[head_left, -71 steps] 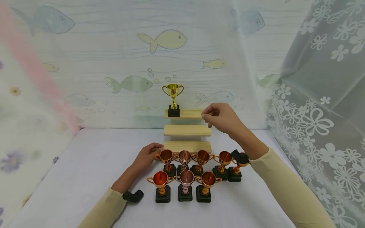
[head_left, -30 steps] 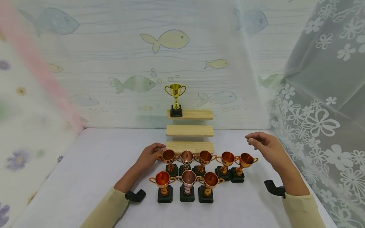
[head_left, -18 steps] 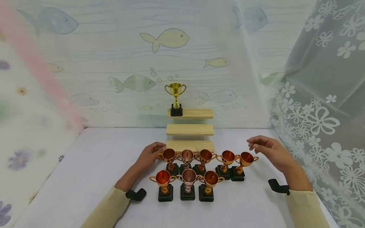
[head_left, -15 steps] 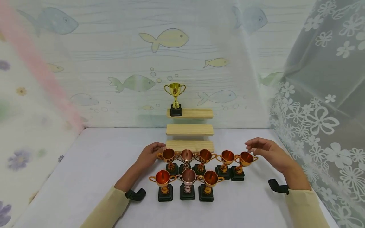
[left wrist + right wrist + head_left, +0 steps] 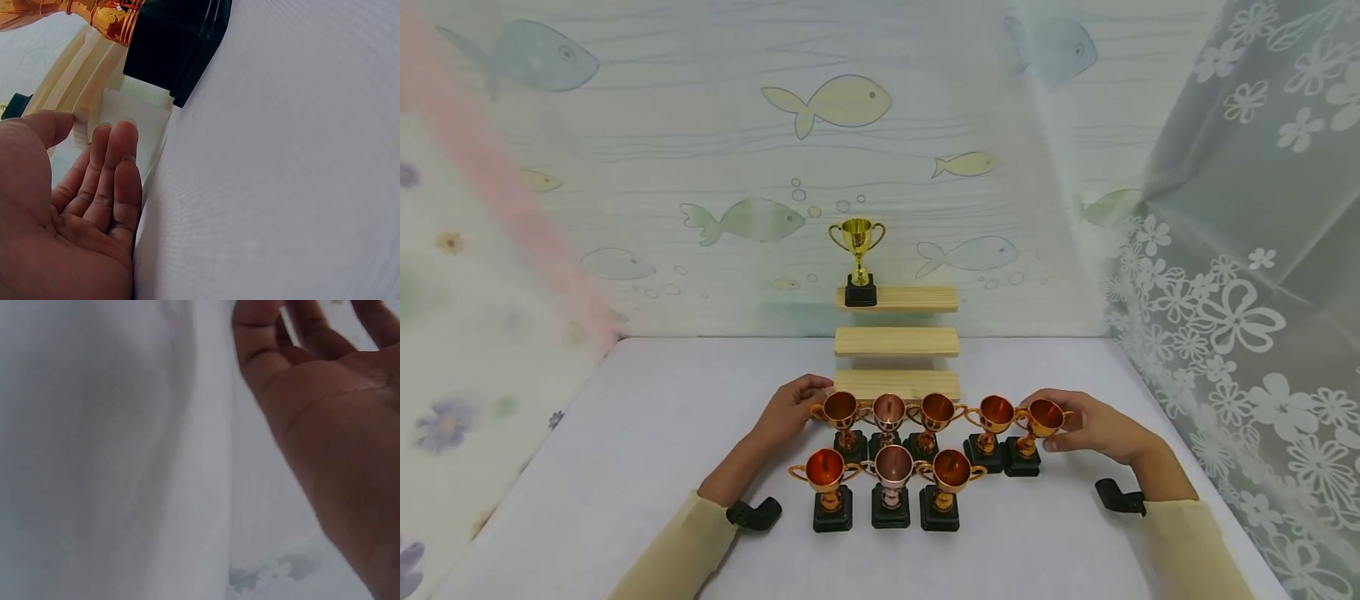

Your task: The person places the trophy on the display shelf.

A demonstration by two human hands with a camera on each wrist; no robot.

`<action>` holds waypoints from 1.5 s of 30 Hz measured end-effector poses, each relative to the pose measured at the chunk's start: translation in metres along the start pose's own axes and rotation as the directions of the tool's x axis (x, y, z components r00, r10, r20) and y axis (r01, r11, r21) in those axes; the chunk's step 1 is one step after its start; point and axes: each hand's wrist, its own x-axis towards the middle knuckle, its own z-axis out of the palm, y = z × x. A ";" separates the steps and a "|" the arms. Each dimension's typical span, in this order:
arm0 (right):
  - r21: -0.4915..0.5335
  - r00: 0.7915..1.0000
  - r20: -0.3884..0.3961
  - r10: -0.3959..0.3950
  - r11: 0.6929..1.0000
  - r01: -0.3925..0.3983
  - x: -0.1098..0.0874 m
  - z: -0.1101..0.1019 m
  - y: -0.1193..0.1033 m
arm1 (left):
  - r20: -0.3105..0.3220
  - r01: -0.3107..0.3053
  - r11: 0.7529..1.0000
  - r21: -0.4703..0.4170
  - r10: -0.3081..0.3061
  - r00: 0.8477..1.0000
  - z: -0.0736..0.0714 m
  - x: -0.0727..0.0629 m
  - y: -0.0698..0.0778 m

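My right hand (image 5: 1097, 429) is at the rightmost bronze trophy cup (image 5: 1043, 418), fingers behind the cup and thumb near its stem; whether they touch it cannot be told. The right wrist view shows the palm (image 5: 337, 425) and some bent fingers, but no trophy. My left hand (image 5: 784, 414) rests at the lower left end of a three-step wooden stand (image 5: 895, 342). In the left wrist view its thumb touches a plank end (image 5: 81, 119), and the other fingers extend beside a white panel (image 5: 125, 106). A gold trophy (image 5: 857, 237) stands on the top step's left end.
Several bronze-coloured trophies stand in a back row before the stand, among them a pinkish one (image 5: 889, 410). Three more form a front row, with a pinkish trophy (image 5: 892, 467) in its middle. A fish-print curtain (image 5: 745, 167) hangs behind the white table (image 5: 662, 433).
My right hand has moved from beside the top step out to the right, then down and left around the rightmost trophy. My left hand and the trophies have stayed in place.
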 end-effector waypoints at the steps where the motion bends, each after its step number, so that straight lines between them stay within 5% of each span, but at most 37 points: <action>1: 0.011 1.000 0.003 -0.012 1.000 0.012 0.001 0.001 0.002 | 0.002 -0.003 1.000 -0.007 0.003 1.000 0.000 -0.001 0.001; 13: 0.138 0.994 0.052 -0.094 0.987 0.086 0.014 0.016 0.010 | -0.014 0.008 1.000 -0.005 -0.008 1.000 0.001 0.004 -0.008; 22: 0.167 0.996 0.039 -0.084 0.983 0.077 0.014 0.016 0.015 | -0.014 0.002 1.000 0.007 -0.002 1.000 0.001 0.005 -0.010; 34: 0.099 0.993 0.012 -0.116 0.988 0.115 0.014 0.016 0.011 | 0.029 -0.027 0.999 -0.017 0.028 0.999 -0.005 -0.014 0.029; 45: 0.089 0.989 -0.042 -0.144 0.985 0.147 0.008 0.010 0.009 | -0.005 -0.002 1.000 0.004 0.002 1.000 0.000 0.005 -0.009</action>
